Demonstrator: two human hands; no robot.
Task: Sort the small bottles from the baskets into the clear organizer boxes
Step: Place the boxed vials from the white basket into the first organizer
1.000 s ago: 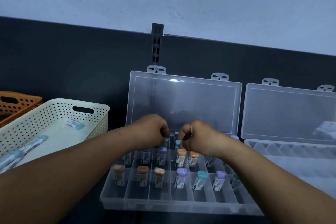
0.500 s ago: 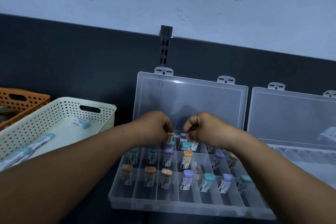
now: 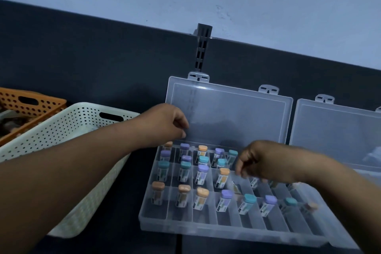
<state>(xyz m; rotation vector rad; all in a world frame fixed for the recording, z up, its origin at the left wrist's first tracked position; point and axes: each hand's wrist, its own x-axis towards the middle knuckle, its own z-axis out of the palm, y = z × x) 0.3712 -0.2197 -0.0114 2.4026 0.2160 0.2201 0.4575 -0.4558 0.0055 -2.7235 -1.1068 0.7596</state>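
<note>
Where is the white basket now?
Head view, left side: the white basket sits between the orange basket at the far left and the open organizer box, with the left forearm crossing above it.

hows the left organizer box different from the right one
The left organizer box shows almost whole; the right organizer box is cut by the frame edge. The left one holds many capped small bottles standing in its compartments; none shows in the right one's visible strip. The left hand and right hand are at the left box. Both boxes are clear and stand open.
</note>
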